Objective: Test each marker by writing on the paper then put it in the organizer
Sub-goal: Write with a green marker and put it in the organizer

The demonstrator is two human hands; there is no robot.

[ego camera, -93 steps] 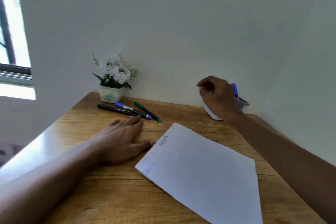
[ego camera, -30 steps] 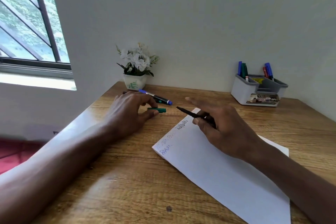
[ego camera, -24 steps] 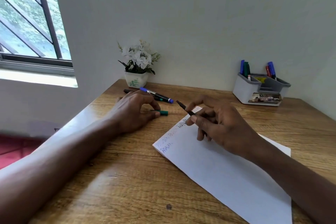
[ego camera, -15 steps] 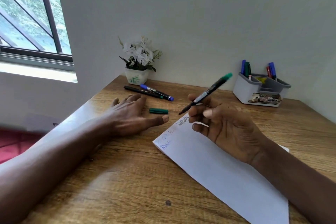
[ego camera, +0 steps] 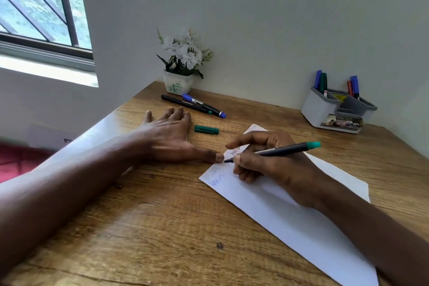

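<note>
Green marker (ego camera: 285,149) was down on the paper (ego camera: 290,216) by this point, tip touching near the sheet's far left corner, right by the older scribbles. Half a second earlier I'd had it up in the air, tip off the sheet, so I'd say the write-test on this one was only just starting. Right hand (ego camera: 267,162) had its fingers (ego camera: 241,143) pinching the barrel low down, green end poking up to the right. Left hand (ego camera: 169,137) lay flat on the bench (ego camera: 162,227), fingers close together, thumb stretched out to the paper's edge. The green cap (ego camera: 206,129) sat loose just beyond that thumb, so it'd need grabbing before stowing. Blue marker (ego camera: 204,105) and black marker (ego camera: 180,102) waited by the flower pot (ego camera: 178,83). Organizer (ego camera: 325,114) was well apart at the far right by the wall, and the stretch of bench between it and the sheet looked open. The bench's left edge ran close along my left forearm.
</note>
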